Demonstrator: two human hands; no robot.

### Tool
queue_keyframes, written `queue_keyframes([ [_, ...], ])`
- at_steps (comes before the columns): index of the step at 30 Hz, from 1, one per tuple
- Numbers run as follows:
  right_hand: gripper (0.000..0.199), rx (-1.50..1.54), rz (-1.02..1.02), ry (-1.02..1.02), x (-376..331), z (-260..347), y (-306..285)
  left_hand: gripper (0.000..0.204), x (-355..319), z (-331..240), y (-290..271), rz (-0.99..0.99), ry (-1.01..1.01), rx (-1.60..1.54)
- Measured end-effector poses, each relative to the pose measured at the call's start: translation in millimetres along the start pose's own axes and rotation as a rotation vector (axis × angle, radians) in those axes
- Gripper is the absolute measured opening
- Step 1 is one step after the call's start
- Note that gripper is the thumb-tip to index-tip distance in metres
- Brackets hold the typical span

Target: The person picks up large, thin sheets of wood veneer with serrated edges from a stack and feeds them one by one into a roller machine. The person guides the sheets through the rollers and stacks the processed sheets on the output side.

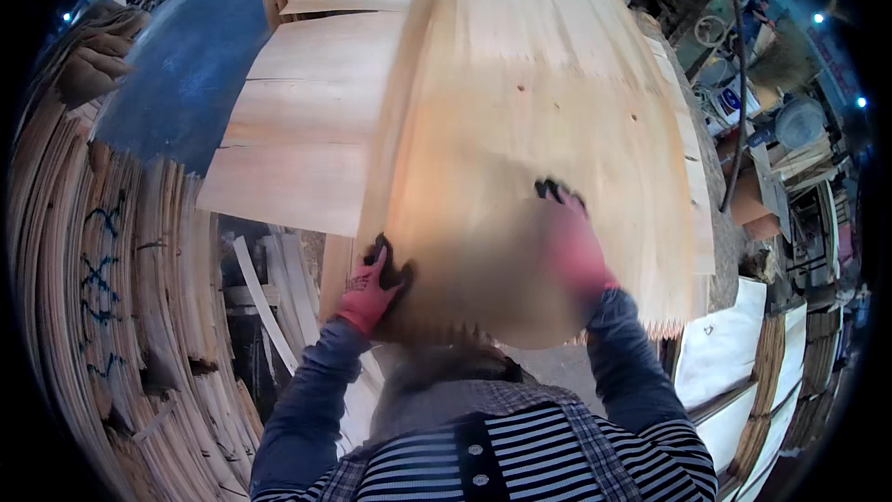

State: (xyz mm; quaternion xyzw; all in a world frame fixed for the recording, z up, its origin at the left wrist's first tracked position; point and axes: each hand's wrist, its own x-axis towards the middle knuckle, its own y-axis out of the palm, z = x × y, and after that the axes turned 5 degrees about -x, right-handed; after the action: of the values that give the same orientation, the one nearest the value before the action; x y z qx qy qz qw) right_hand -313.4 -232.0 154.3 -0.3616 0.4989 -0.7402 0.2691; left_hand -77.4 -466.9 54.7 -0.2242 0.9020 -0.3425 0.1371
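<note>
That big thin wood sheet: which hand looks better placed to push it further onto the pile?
Probably the right hand. It lies flat on top of the veneer sheet, well in from the edge, so it can press and slide it. The left hand only pinches the sheet's near left edge, better suited to steadying.

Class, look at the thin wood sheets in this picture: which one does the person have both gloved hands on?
The large pale veneer sheet in the middle. The left hand grips its near left edge and the right hand presses its face; the smaller sheets to its left lie untouched.
</note>
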Motion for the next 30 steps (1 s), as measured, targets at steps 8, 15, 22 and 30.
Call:
queue_keyframes([
  [8, 0.083, -0.083, 0.228, 0.068, -129.8, 61.8, -39.4, 0.058, -4.1, -84.7, -30.0, -0.029, 0.26, -0.142],
  [15, 0.078, 0.131, 0.097, 0.24, -155.3, 70.5, -56.0, 0.053, -33.7, -180.2, -58.1, 0.267, 0.237, -1.285],
  [22, 0.077, -0.061, 0.191, 0.481, -98.4, 51.1, -25.6, 0.04, -25.1, -105.7, -17.6, 0.277, -0.268, -1.589],
  [30, 0.081, -0.134, 0.171, 0.491, -29.0, -4.4, 25.7, 0.043, -10.9, -65.1, 6.4, 0.259, -0.55, -1.509],
])
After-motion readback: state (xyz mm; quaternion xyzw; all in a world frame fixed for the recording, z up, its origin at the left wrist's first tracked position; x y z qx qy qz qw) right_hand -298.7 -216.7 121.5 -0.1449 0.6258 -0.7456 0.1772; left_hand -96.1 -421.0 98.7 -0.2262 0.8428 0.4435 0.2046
